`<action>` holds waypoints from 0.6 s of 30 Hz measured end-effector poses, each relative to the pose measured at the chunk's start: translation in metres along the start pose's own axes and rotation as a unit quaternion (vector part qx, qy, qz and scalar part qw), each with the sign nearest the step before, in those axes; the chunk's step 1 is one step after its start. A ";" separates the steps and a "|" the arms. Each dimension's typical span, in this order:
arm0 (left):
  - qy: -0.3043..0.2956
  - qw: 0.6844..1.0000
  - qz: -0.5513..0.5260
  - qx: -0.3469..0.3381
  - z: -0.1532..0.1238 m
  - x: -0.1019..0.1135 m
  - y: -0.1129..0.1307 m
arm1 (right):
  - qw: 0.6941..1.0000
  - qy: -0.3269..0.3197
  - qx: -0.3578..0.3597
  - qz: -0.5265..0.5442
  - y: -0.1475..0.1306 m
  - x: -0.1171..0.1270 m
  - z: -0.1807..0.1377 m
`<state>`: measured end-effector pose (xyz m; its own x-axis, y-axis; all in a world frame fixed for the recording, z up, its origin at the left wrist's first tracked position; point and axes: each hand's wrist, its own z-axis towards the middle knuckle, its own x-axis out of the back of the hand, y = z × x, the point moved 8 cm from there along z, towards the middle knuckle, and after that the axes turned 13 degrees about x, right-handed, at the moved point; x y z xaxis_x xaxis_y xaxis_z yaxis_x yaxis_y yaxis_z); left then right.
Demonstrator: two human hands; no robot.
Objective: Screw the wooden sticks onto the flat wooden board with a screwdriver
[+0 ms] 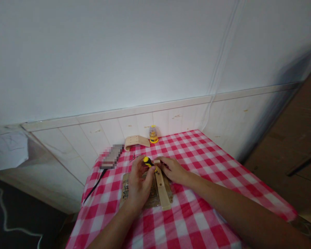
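My left hand (139,183) is closed around a screwdriver (148,161) with a yellow and black handle, held tip-down over a wooden strip (162,190). The strip lies across a flat brown patterned board (168,193) on the table. My right hand (172,169) rests at the far end of the strip, fingers curled and pressing on it. The screwdriver's tip is hidden between my hands.
A red and white checked cloth (197,162) covers the table. At its far edge stand a curved wooden piece (136,141), a small yellow-based clear container (153,134) and a blurred device (112,157) with a black cable (94,186). A white wall is behind; brown floor lies right.
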<state>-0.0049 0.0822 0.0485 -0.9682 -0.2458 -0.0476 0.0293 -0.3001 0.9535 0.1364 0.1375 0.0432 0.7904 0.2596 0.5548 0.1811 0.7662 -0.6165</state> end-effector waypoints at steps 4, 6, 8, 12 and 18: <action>0.001 1.000 -0.002 -0.017 -0.001 0.000 0.001 | 1.000 0.004 -0.002 0.004 0.000 0.000 -0.001; -0.001 1.000 -0.004 -0.025 -0.001 0.000 0.002 | 1.000 0.005 -0.005 0.003 0.001 0.000 -0.002; 0.002 1.000 0.003 -0.031 0.000 0.000 0.004 | 1.000 0.003 -0.009 0.002 0.001 0.000 -0.002; 0.015 0.999 0.022 -0.038 -0.001 0.003 0.004 | 1.000 -0.005 -0.016 0.002 0.003 -0.001 -0.002; -0.006 0.999 0.037 -0.015 -0.001 0.002 -0.001 | 1.000 -0.001 -0.018 0.002 0.004 0.000 -0.002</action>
<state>-0.0066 0.0814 0.0472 -0.9663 -0.2562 0.0258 0.1071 -0.3085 0.9452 0.1386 0.1393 0.0400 0.7903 0.2631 0.5533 0.1989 0.7441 -0.6378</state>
